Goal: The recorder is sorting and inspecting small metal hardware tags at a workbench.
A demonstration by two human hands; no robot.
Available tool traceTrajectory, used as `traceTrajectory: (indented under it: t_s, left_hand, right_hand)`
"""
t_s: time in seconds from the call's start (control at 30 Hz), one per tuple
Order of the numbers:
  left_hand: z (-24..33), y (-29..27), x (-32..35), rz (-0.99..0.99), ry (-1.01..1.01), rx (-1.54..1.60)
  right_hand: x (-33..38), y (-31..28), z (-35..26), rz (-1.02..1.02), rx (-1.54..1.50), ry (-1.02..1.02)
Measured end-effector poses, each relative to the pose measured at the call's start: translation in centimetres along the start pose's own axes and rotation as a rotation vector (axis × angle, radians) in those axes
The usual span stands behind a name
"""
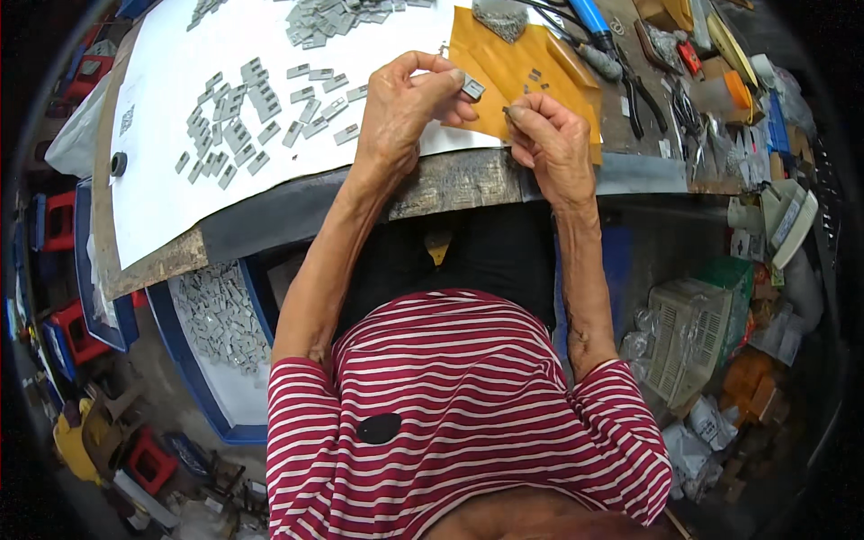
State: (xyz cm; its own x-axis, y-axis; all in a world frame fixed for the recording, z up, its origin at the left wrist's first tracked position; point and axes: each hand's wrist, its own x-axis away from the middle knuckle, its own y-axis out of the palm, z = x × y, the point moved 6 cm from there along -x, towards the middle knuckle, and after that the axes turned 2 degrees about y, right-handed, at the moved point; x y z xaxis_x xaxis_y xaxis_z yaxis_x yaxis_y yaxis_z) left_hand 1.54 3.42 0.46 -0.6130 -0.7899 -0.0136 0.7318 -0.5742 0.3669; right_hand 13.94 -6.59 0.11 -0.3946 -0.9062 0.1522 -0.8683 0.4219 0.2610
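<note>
Between the thumb and fingers of my left hand (pixel 396 112) is a small grey rectangular metal piece (pixel 472 88), raised over the edge where white paper meets an orange-yellow sheet (pixel 576 117). My right hand (pixel 553 144) pinches a tiny dark piece (pixel 509 112) close beside it, apart from the grey piece. A few small dark pieces (pixel 535 76) lie on the yellow sheet just beyond my right fingers. Many like grey pieces (pixel 261 101) are spread on the white paper (pixel 153 193) left of my left hand, some in touching rows.
A grey heap (pixel 328 20) sits at the table's far side. A clear bag of small parts (pixel 500 20), a blue-handled tool (pixel 591 16) and black-handled pliers (pixel 641 99) lie far right. Below left, a blue bin (pixel 180 360) holds more grey pieces. A black ring (pixel 118 164) rests at the left edge.
</note>
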Motion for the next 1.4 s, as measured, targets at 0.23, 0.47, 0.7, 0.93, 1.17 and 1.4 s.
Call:
traceTrajectory:
  t_s: [0.23, 0.47, 0.7, 0.93, 1.17, 1.4]
  left_hand:
    - [-1.4, 0.9, 0.6, 0.032, 0.012, 0.025]
    - [-1.8, 1.3, 1.1, 0.042, 0.039, -0.057]
    - [-1.7, 1.6, 1.4, 0.080, 0.051, -0.103]
    - [-2.0, 1.7, 1.6, 0.092, 0.033, -0.099]
    - [-2.3, 1.9, 1.9, 0.082, 0.009, -0.137]
    - [-3.1, 1.8, 1.8, 0.051, -0.041, -0.023]
  right_hand:
    - [0.0, -0.1, 0.2, 0.016, 0.015, -0.015]
    - [-0.2, 0.4, 0.6, 0.011, -0.015, -0.026]
    - [-0.5, 0.0, 1.3, 0.037, 0.005, -0.018]
    - [-0.6, -0.1, 1.4, 0.070, 0.005, -0.004]
    - [-0.5, -0.1, 1.5, 0.100, 0.031, 0.015]
    - [-0.4, 0.0, 1.1, 0.118, 0.110, 0.029]
